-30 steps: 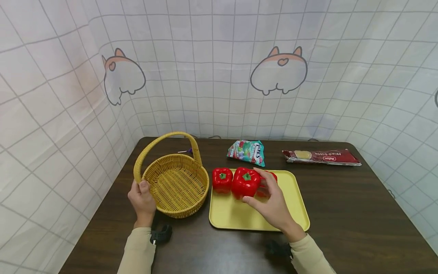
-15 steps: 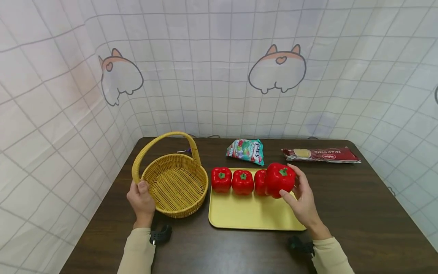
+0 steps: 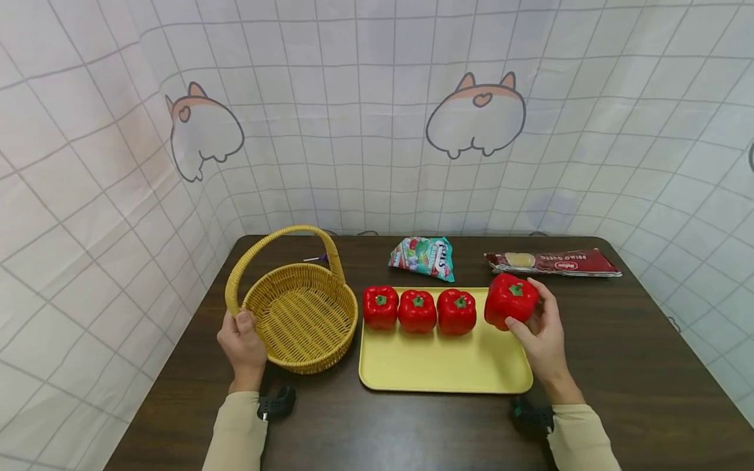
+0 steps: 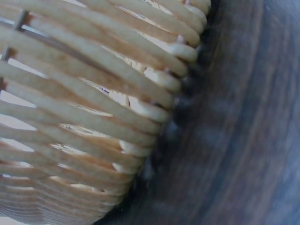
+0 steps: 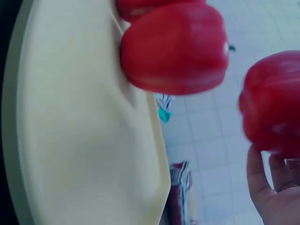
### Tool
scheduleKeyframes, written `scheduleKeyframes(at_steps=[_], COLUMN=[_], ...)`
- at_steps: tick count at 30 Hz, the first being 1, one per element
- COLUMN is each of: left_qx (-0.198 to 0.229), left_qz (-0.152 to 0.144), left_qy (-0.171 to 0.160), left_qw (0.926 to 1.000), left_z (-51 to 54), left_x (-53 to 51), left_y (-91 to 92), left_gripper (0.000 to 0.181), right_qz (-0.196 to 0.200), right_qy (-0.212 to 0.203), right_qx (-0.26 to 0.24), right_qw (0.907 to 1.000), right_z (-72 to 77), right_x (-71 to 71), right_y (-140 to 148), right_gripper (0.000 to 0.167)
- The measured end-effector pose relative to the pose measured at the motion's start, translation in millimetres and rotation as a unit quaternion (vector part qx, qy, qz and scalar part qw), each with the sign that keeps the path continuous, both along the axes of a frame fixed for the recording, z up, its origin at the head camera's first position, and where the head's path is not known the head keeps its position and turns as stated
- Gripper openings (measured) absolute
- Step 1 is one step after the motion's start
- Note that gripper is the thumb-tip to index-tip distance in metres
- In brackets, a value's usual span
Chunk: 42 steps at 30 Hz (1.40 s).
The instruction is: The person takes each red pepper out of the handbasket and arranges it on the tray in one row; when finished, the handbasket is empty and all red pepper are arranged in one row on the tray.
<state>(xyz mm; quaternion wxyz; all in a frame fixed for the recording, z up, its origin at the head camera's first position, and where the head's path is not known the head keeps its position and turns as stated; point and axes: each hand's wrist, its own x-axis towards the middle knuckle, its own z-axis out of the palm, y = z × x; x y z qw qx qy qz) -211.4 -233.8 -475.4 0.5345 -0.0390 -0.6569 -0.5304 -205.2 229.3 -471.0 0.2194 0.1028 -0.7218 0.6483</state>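
A yellow woven basket [image 3: 303, 320] with a tall arched handle stands on the left of the table. My left hand [image 3: 243, 343] grips the lower left end of that handle. My right hand [image 3: 544, 337] holds a red bell pepper [image 3: 510, 301] with a green stem, thumb at the near side and fingers behind it. In the right wrist view the held pepper [image 5: 276, 103] hangs clear of the yellow tray [image 5: 84, 140]. Three more red peppers stand in a row along the tray's back edge, the rightmost pepper [image 3: 456, 313] being closest to the held one.
Behind the tray lies a teal candy bag [image 3: 423, 258]. A dark red snack packet [image 3: 552, 263] lies at the back right. Behind the basket is a small thin purple-and-white item [image 3: 318, 259]. A white gridded curtain [image 3: 377, 131] surrounds the dark wooden table [image 3: 624, 366].
My right hand has carried its pepper from over the row's middle to above the tray's right end, uncovering the third pepper. The left hand keeps its grip on the basket handle.
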Motion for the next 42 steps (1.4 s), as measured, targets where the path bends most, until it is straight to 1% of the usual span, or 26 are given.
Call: scheduleKeyframes(at_steps=[3,8,12,16,20,28,34,38,42], left_qx=[0.003,0.005,0.003,-0.001,-0.002,0.003,0.006,0.003,0.001], left_qz=[-0.001,0.003,0.005,0.007,0.007,0.003,-0.002,-0.004,-0.003], left_qy=[0.002,0.000,-0.002,-0.002,-0.004,-0.006,-0.009,-0.005,0.000], left_qw=[1.0000,1.0000,1.0000,1.0000,1.0000,1.0000,0.9999,1.0000,1.0000], left_z=[0.8,1.5,1.0,0.9,1.1,0.5,0.5,0.6,0.6], left_x=[-0.7,-0.2,0.2,-0.2,-0.5,-0.2,0.3,0.5,0.3], left_y=[-0.2,-0.3,-0.3,-0.4,-0.4,-0.4,-0.6,-0.1,0.7], left_gripper=[0.054,0.054,0.055,0.056,0.057,0.055,0.049,0.050,0.052], right_qz=[-0.005,0.010,0.014,0.016,0.016,0.029,0.039,0.037,0.038], right_qy=[-0.017,-0.049,-0.077,-0.093,-0.102,-0.134,-0.138,-0.149,-0.150], right_qx=[0.015,0.030,0.047,0.064,0.082,0.127,0.123,0.130,0.131], right_qw=[0.9997,0.9983,0.9958,0.9935,0.9912,0.9824,0.9820,0.9796,0.9793], right_z=[-2.8,-10.4,-17.7,-25.8,-30.6,-32.0,-30.6,-32.2,-33.7], right_x=[-3.7,-8.9,-11.7,-15.3,-16.9,-16.1,-15.4,-14.5,-14.8], right_y=[6,14,18,20,21,19,17,19,18], right_gripper=[0.080,0.083,0.083,0.082,0.081,0.080,0.079,0.080,0.081])
